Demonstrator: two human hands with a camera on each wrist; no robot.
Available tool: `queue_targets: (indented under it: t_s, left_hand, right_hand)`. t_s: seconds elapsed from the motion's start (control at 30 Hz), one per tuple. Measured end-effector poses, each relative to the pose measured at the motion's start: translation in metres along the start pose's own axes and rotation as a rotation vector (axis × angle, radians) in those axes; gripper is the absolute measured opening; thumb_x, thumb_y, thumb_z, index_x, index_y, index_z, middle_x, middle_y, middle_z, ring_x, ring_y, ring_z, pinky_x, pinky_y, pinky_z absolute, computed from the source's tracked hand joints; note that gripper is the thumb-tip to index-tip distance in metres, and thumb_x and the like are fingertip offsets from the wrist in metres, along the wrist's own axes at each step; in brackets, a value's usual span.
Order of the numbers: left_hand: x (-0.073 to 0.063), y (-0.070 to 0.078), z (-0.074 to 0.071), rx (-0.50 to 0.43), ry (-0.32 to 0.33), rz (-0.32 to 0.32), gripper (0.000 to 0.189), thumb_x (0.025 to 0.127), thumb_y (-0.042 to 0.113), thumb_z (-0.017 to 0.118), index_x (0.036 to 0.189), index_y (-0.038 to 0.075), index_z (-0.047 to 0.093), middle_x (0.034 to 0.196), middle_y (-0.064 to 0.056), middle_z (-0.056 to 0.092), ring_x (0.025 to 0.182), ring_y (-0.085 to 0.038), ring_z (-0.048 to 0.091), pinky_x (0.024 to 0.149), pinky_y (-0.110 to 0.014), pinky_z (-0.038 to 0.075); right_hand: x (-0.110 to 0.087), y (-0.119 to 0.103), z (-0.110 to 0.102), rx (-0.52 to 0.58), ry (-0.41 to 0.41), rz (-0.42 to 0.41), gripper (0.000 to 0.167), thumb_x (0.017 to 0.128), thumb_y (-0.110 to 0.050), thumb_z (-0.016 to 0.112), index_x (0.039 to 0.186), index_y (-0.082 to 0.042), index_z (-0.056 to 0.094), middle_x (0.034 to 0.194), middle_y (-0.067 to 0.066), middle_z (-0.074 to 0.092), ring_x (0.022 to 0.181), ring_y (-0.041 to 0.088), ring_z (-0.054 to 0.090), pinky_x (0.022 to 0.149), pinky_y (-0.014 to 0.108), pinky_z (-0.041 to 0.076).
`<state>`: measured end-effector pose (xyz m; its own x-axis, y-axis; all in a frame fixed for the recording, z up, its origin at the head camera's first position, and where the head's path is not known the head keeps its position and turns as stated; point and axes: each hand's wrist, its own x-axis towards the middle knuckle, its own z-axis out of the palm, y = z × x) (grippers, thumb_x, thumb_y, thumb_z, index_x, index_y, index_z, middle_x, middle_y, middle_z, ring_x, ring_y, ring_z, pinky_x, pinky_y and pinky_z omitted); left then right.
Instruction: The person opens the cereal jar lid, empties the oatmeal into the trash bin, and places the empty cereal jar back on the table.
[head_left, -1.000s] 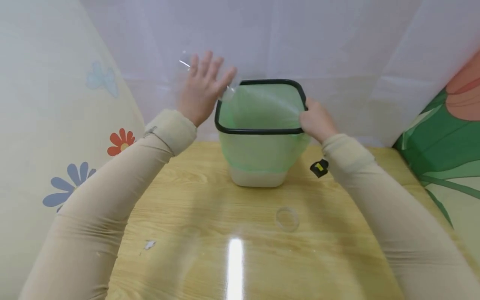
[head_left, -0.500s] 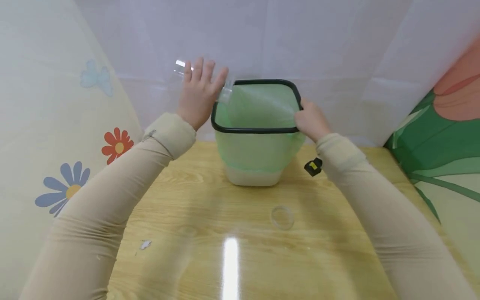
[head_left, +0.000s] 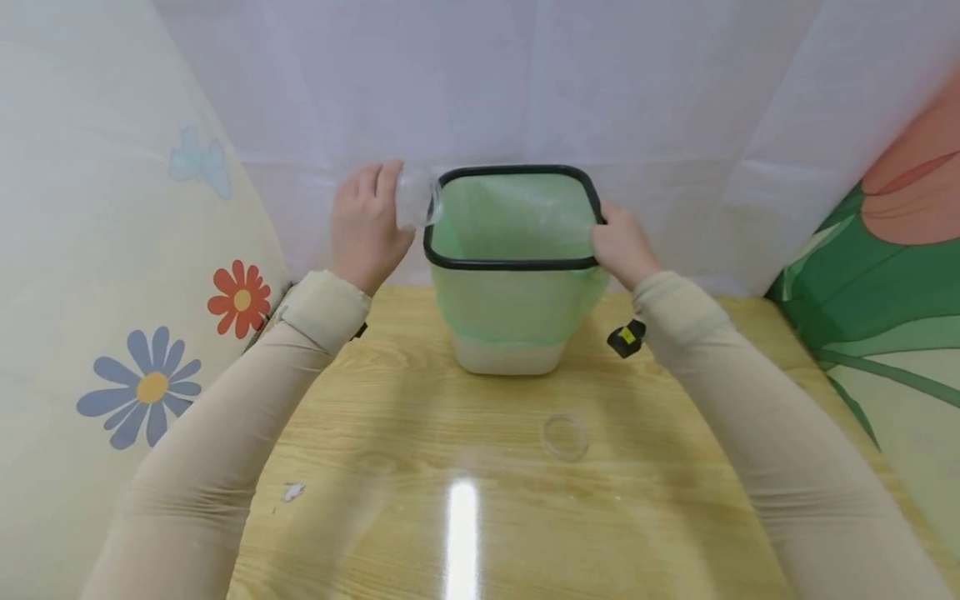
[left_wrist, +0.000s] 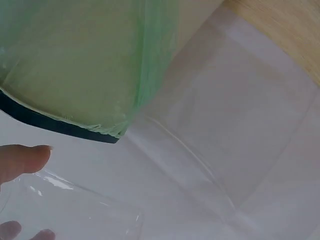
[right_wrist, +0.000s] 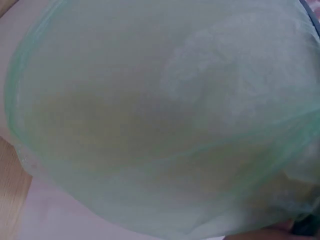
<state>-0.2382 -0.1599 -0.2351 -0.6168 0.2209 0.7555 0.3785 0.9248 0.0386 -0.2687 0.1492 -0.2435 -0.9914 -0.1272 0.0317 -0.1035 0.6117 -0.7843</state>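
A white bin [head_left: 510, 358] stands at the back of the table, lined with a green plastic bag [head_left: 517, 300] under a black rim [head_left: 517, 264]. At its left, my left hand [head_left: 367, 221] holds a clear plastic cup [head_left: 417, 196] tipped sideways, its mouth end overlapping the rim in the head view. The left wrist view has the thumb [left_wrist: 25, 162] on one side of the clear cup [left_wrist: 90, 207] and fingertips on the other. My right hand [head_left: 624, 246] grips the rim's right side, fingers partly hidden. Green bag film [right_wrist: 125, 125] fills most of the right wrist view.
On the wood-grain table [head_left: 360, 400] lie a clear ring [head_left: 566, 437] in front of the bin and a white scrap [head_left: 292, 492] at left. A black object with a yellow label [head_left: 626, 337] is beside the right wrist. A white cloth [head_left: 480, 75] hangs behind.
My left hand has turned and come down and left; its raised, spread fingers are now curled around the cup. The cup now tilts toward the bin. My right hand stays on the rim.
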Motion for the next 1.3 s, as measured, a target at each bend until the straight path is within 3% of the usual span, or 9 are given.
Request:
queue_targets:
  t_s: [0.1,0.17,0.27,0.4,0.53,0.87,1.07,1.3]
  left_hand:
    - [-0.009,0.000,-0.002,-0.049,0.004,-0.056,0.067,0.074,0.007,0.079,0.131,-0.008,0.048,0.123,-0.028,0.056,0.115,-0.043,0.051,0.104,-0.047,0.039]
    - [-0.015,0.001,-0.003,-0.090,0.010,-0.109,0.069,0.074,0.008,0.080,0.132,-0.008,0.046,0.125,-0.028,0.055,0.117,-0.042,0.051,0.105,-0.045,0.039]
    - [-0.024,0.001,-0.002,-0.163,0.038,-0.183,0.073,0.073,0.009,0.082,0.134,-0.008,0.045,0.128,-0.026,0.054,0.119,-0.040,0.050,0.106,-0.043,0.038]
    - [-0.037,0.003,0.002,-0.229,0.078,-0.227,0.075,0.072,0.010,0.082,0.134,-0.010,0.045,0.126,-0.027,0.054,0.116,-0.040,0.050,0.103,-0.045,0.040]
    - [-0.054,0.006,0.005,-0.266,0.065,-0.266,0.076,0.072,0.013,0.083,0.132,-0.012,0.043,0.124,-0.029,0.053,0.114,-0.042,0.050,0.100,-0.049,0.041]
    - [-0.087,0.020,0.005,-0.406,0.066,-0.486,0.078,0.072,0.016,0.083,0.133,-0.006,0.038,0.122,-0.025,0.052,0.106,-0.042,0.054,0.083,-0.056,0.047]
    - [-0.105,0.024,0.011,-0.488,0.062,-0.499,0.079,0.072,0.016,0.084,0.132,-0.008,0.039,0.123,-0.026,0.051,0.108,-0.041,0.052,0.088,-0.054,0.045]
    - [-0.125,0.021,0.017,-0.524,0.049,-0.488,0.083,0.071,0.016,0.086,0.134,-0.010,0.038,0.125,-0.027,0.050,0.112,-0.040,0.050,0.096,-0.051,0.041]
  right_hand:
    - [0.000,0.001,0.000,0.019,0.001,-0.004,0.060,0.095,-0.008,0.020,0.155,-0.011,0.018,0.159,0.013,0.018,0.132,0.033,0.034,0.093,0.045,0.037]
    - [0.000,0.002,0.000,0.032,0.015,-0.010,0.058,0.097,-0.011,0.019,0.155,-0.011,0.021,0.159,0.012,0.021,0.141,0.029,0.025,0.107,0.043,0.030]
    - [0.000,0.004,-0.001,0.069,0.043,-0.016,0.056,0.098,-0.012,0.019,0.154,-0.011,0.024,0.158,0.012,0.024,0.145,0.027,0.019,0.116,0.043,0.022]
    - [-0.002,0.006,-0.002,0.102,0.083,-0.024,0.054,0.098,-0.013,0.021,0.152,-0.009,0.028,0.156,0.013,0.028,0.144,0.027,0.021,0.117,0.040,0.019]
    - [-0.006,0.009,-0.004,0.106,0.124,-0.044,0.053,0.099,-0.015,0.023,0.150,-0.006,0.033,0.153,0.014,0.033,0.142,0.027,0.027,0.116,0.040,0.022]
    - [-0.017,0.016,-0.005,0.104,0.233,-0.061,0.049,0.099,-0.013,0.025,0.139,0.003,0.048,0.143,0.021,0.047,0.135,0.031,0.039,0.112,0.043,0.031]
    - [-0.025,0.027,-0.005,0.062,0.250,-0.074,0.049,0.094,-0.006,0.025,0.132,0.010,0.052,0.135,0.027,0.051,0.116,0.037,0.049,0.102,0.047,0.038]
    - [-0.033,0.039,-0.004,0.046,0.247,-0.094,0.048,0.092,-0.005,0.028,0.128,0.012,0.054,0.133,0.029,0.052,0.129,0.040,0.044,0.108,0.051,0.034]
